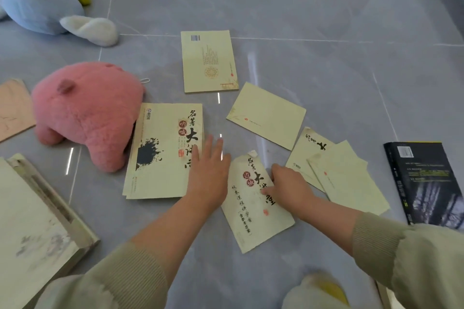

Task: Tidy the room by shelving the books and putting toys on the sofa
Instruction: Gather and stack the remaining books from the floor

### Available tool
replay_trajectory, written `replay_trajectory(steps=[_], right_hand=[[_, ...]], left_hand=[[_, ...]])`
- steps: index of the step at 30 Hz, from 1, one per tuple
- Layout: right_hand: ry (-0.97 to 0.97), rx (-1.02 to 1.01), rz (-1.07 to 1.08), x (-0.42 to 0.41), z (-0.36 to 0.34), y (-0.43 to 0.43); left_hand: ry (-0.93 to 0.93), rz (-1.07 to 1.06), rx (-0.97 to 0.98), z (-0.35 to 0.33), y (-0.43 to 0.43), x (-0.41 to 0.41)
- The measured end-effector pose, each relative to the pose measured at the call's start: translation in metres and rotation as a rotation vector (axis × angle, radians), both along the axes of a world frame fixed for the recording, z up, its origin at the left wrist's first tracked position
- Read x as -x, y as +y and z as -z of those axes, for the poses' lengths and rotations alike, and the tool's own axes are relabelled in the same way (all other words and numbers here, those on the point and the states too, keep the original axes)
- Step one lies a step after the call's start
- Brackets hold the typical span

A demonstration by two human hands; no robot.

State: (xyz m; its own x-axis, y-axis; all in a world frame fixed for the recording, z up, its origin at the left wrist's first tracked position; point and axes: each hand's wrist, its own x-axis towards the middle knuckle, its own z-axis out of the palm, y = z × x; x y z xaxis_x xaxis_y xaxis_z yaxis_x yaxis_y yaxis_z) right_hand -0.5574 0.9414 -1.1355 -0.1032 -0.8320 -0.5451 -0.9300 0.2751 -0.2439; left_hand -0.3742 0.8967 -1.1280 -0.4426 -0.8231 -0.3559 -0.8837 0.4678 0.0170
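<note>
Six cream books lay scattered on the floor [326,20] in front of us, none shelved yet. Our left hand [209,173] was laid flat, fingers straight, on the right edge of the ink-blot book [160,150]. Our right hand [288,183] had its thumb on the cover of the near book [253,216] and its fingers curled over the right edge, so pinching it as far as we could tell. Further out sat the barcode book [208,63] and the plain book [266,115], with the overlapped pair [346,178] just right of our right hand. The black book [426,183] was far right and the big book [37,233] near left. The pink plush [85,113] was touching the ink-blot book's left side, and the blue plush [37,5] was well apart, far left, both on the floor.
</note>
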Motion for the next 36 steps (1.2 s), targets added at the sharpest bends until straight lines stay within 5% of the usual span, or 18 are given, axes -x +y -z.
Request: replay_trajectory(steps=[4, 9, 13, 22, 29, 36], right_hand=[[-0.052, 0.023, 0.056, 0.003, 0.002, -0.016], [0.081, 0.344, -0.032, 0.034, -0.002, -0.075], [0.168, 0.180, -0.112, 0.051, 0.008, -0.124], [0.192, 0.064, 0.178, 0.077, 0.009, -0.180], [0.075, 0.300, 0.240, 0.088, -0.017, -0.147], [0.346, 0.492, -0.155, 0.056, -0.068, -0.078]], left_hand=[[0.062, -0.045, -0.157, 0.013, 0.009, 0.020], [0.006, -0.111, -0.317, 0.024, 0.003, 0.034], [0.033, -0.130, -0.299, 0.028, -0.019, 0.039], [-0.054, -0.045, -0.309, 0.019, -0.037, 0.048], [-0.130, -0.051, -0.301, 0.011, -0.040, 0.063], [0.278, -0.392, -0.225, 0.012, -0.030, 0.054]])
